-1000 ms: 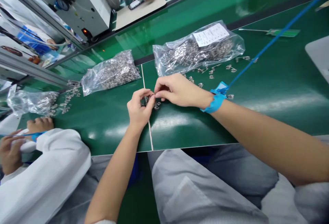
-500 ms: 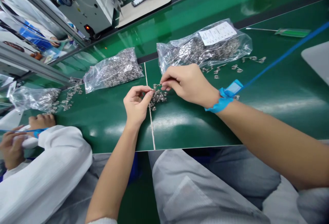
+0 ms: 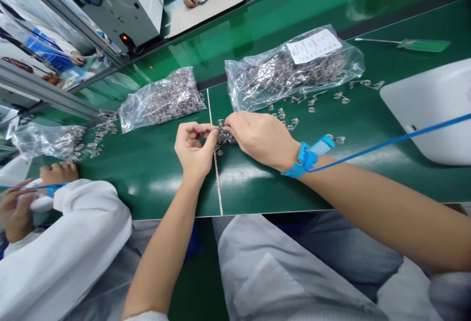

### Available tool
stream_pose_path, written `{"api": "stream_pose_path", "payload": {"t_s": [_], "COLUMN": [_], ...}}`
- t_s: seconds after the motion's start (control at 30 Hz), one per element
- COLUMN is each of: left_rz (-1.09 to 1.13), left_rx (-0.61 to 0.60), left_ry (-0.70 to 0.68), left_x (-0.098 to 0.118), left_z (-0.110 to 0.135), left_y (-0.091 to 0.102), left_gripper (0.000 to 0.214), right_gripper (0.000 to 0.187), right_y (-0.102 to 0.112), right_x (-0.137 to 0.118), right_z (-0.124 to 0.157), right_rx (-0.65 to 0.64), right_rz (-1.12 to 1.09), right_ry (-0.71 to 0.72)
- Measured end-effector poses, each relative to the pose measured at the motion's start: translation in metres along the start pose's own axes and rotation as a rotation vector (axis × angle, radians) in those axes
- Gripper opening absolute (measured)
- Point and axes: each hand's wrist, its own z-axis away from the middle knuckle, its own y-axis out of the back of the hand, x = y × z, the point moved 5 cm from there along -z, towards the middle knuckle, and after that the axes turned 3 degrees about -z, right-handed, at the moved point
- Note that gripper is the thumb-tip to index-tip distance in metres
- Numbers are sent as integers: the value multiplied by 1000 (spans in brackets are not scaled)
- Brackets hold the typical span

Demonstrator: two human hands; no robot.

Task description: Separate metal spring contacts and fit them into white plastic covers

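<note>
My left hand [image 3: 193,149] is closed in a pinch, thumb against forefinger, on a small metal spring that the fingertips mostly cover. Close beside it, my right hand [image 3: 261,137] has its fingers bent together on the same or another small spring; its knuckles hide most of the grip. Under and between the fingertips lies a small heap of coiled wire springs [image 3: 225,138], partly covered by the right hand. A blue wrist strap [image 3: 300,161] with a cord circles my right wrist.
Clear bags of springs, one labelled [image 3: 272,75], one in the middle [image 3: 162,100] and one at left [image 3: 51,140], lie along the green bench [image 3: 272,188]. Loose springs [image 3: 292,122], a green-handled screwdriver [image 3: 423,45] and a white tray [image 3: 434,110] are at right. Co-workers' hands show at left and across.
My right hand has come down and slightly left, nearer the heap, its fingers turned downward. The white tray reaches further into view at right. Another co-worker's hand appears across the bench.
</note>
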Motion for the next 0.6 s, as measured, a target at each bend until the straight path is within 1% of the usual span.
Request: {"api": "stream_pose_path", "payload": {"t_s": [0.13, 0.23, 0.3, 0.47, 0.53, 0.6], "left_rz": [-13, -9, -1, 77, 116, 140], "left_rx": [9, -27, -25, -29, -32, -17], "left_ry": [-1, 8, 18, 110, 142, 142], "left_x": [1, 1, 1, -6, -9, -10], "left_z": [0, 1, 2, 1, 0, -2], "left_y": [0, -2, -3, -3, -2, -1], "left_gripper": [35, 34, 34, 38, 40, 41], "right_gripper": [30, 28, 29, 32, 33, 30], "right_y": [0, -2, -5, -7, -6, -1], "right_x": [3, 3, 1, -2, 0, 6], "right_z": [1, 1, 2, 3, 3, 2], "right_rx": [46, 37, 29, 47, 65, 93], "right_rz": [-31, -71, -91, -101, -120, -150], "right_ry": [12, 24, 15, 20, 35, 48]}}
